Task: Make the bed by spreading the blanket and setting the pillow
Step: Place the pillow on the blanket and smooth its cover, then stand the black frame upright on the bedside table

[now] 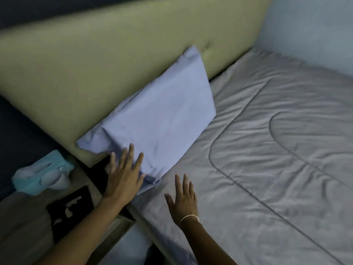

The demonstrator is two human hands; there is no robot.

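A pale blue pillow (pixel 158 119) leans against the padded green headboard (pixel 95 60) at the head of the bed. A grey quilted blanket (pixel 277 159) lies spread over the mattress with light wrinkles. My left hand (pixel 124 175) lies flat with straight fingers on the pillow's near lower corner. My right hand (pixel 182 199), with a thin bracelet at the wrist, is spread open over the blanket's near edge, just right of the pillow; whether it touches the cloth I cannot tell.
A bedside table (pixel 28 222) stands at the left with a turquoise tissue box (pixel 42 173) and a black patterned object (pixel 70 205). A pale wall (pixel 315 29) runs along the bed's far side.
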